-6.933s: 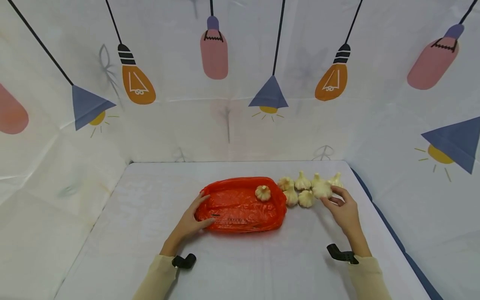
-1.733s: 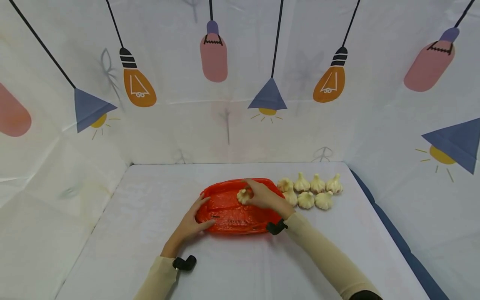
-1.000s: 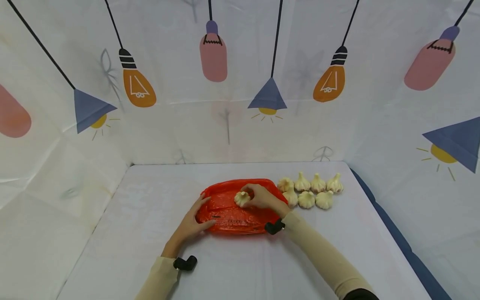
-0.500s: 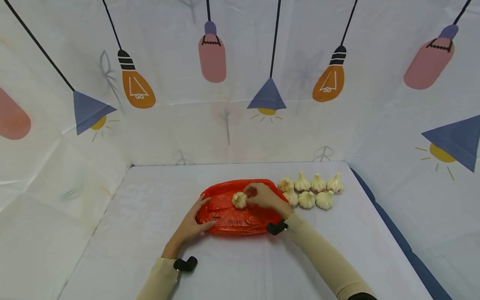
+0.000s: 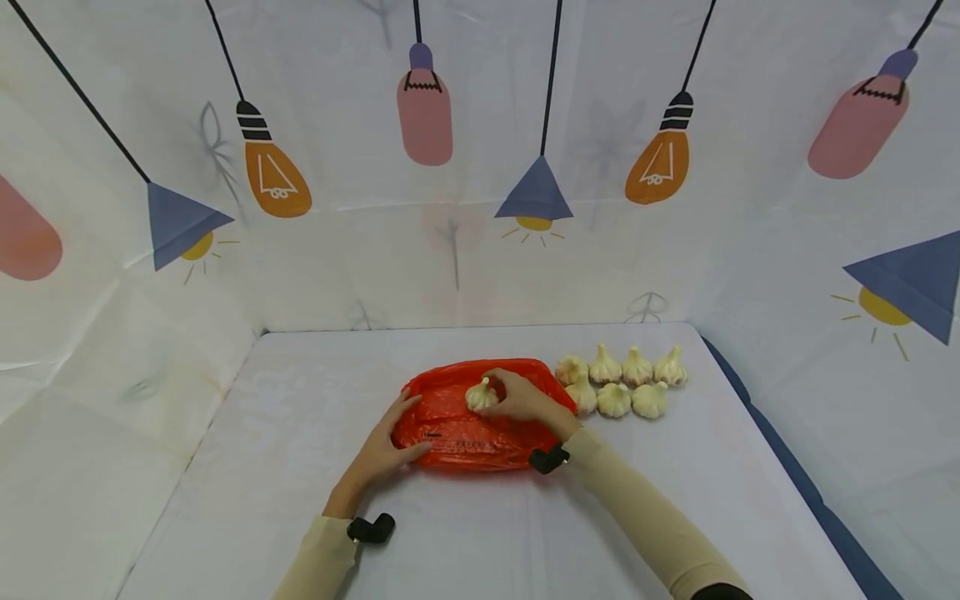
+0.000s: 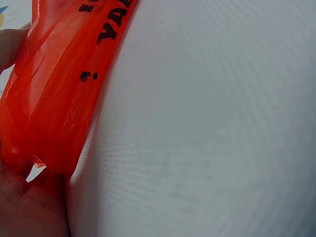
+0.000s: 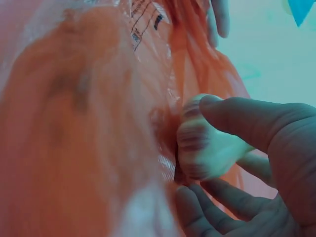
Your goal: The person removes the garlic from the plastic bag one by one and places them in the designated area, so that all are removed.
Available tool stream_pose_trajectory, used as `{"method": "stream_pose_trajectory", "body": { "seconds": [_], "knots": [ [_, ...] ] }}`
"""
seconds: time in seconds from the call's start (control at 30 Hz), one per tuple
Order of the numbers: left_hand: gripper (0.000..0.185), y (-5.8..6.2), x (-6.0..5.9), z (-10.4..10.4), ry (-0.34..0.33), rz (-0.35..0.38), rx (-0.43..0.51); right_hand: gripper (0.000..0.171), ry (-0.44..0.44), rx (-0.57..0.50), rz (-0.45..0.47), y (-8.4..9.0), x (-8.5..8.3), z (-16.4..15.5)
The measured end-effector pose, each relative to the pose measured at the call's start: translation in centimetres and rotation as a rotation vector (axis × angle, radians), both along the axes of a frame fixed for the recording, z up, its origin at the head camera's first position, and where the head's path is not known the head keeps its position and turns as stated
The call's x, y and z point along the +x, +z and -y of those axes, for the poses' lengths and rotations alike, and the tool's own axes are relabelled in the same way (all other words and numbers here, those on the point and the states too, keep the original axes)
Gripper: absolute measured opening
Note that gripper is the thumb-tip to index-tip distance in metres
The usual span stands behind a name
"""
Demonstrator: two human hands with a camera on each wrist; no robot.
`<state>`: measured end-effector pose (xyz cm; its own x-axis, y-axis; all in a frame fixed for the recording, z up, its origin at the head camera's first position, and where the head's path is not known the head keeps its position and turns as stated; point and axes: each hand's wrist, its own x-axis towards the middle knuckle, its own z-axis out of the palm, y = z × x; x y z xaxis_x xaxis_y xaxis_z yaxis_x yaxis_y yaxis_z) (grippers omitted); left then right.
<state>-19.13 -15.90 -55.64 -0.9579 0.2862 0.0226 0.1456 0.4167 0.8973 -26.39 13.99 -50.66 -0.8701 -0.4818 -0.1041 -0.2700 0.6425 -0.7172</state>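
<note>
An orange plastic bag (image 5: 457,429) lies flat in the middle of the white table (image 5: 262,467). My right hand (image 5: 525,400) holds a garlic bulb (image 5: 482,395) on top of the bag, thumb and fingers curled round it; the right wrist view shows the garlic bulb (image 7: 202,143) pinched against the orange plastic bag (image 7: 74,123). My left hand (image 5: 378,450) presses the bag's left end, fingers spread and thumb on the near edge. In the left wrist view the orange plastic bag (image 6: 54,98) runs past the left hand (image 6: 24,207).
Several more garlic bulbs (image 5: 622,383) sit in two rows just right of the bag. Printed fabric walls (image 5: 480,167) close in the table on three sides. The table's right edge (image 5: 787,475) drops to a dark blue border.
Since the earliest frame my right hand left the garlic pile and took hold of the bulb on the bag, shifting it a little left. In the last second it only turned slightly. Left hand unchanged.
</note>
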Motion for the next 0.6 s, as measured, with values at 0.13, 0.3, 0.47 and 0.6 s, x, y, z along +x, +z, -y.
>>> {"method": "stream_pose_trajectory", "body": {
  "seconds": [0.13, 0.3, 0.47, 0.6],
  "knots": [
    [0.085, 0.0, 0.0, 0.0, 0.0, 0.009, 0.009, 0.05, -0.009, 0.014, -0.049, -0.2, 0.1, 0.4],
    [0.086, -0.1, 0.0, 0.0, 0.0, 0.006, 0.014, 0.048, -0.029, 0.014, -0.062, -0.1, 0.2, 0.3],
    [0.085, -0.1, 0.0, 0.0, -0.002, -0.001, 0.015, 0.054, -0.07, -0.01, -0.026, 0.9, 0.4, -0.6],
    [0.084, -0.1, 0.0, 0.1, -0.012, -0.024, 0.021, 0.056, -0.094, -0.035, -0.042, 2.1, 0.3, -1.6]
  ]
}}
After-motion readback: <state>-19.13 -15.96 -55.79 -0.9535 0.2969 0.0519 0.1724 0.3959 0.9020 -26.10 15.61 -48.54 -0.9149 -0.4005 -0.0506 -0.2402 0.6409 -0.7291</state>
